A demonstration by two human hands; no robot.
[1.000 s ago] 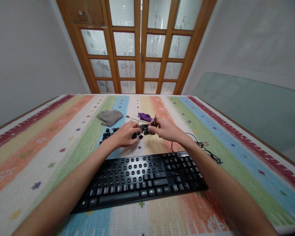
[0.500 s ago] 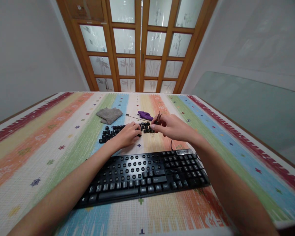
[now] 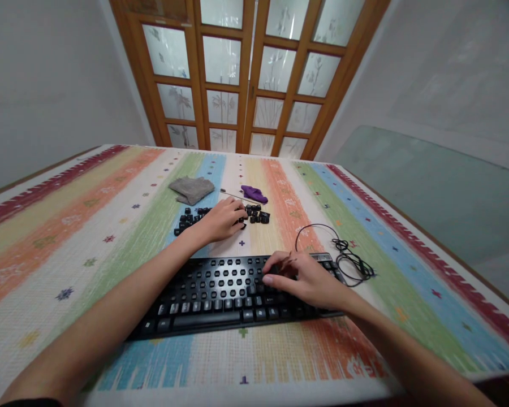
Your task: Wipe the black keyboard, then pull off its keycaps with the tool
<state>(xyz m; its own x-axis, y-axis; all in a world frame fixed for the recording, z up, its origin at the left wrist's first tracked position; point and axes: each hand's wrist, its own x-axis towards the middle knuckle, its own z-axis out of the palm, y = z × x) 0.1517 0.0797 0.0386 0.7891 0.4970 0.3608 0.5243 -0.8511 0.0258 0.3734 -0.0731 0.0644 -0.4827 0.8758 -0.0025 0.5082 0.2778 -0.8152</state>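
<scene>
A black keyboard [image 3: 207, 322] lies across the near part of the table, with many of its upper key positions bare. Over its right half is my right hand [image 3: 305, 280], thumb and forefinger closed on a small dark keycap [image 3: 272, 271]. A thin brownish item [image 3: 286, 262], too blurred to name, also shows among those fingers. Beyond the keyboard, loose black keycaps [image 3: 261, 217] lie in a rough cluster. My left hand [image 3: 223, 220] rests among them, its fingers curled down on a keycap [image 3: 242, 226] that is mostly hidden.
A grey cloth [image 3: 192, 190] and a purple cloth [image 3: 254, 194] lie behind the keycaps. Near them is a thin dark-tipped stick [image 3: 237, 196]. The keyboard's coiled cable [image 3: 354, 263] sits to the right on the striped tablecloth [image 3: 110, 265]. Wood-framed glass doors [image 3: 246, 85] stand beyond the table.
My right hand has come back from the keycap cluster to above the keyboard, uncovering the coiled cable. My left hand stays at the keycaps. The view has shifted slightly.
</scene>
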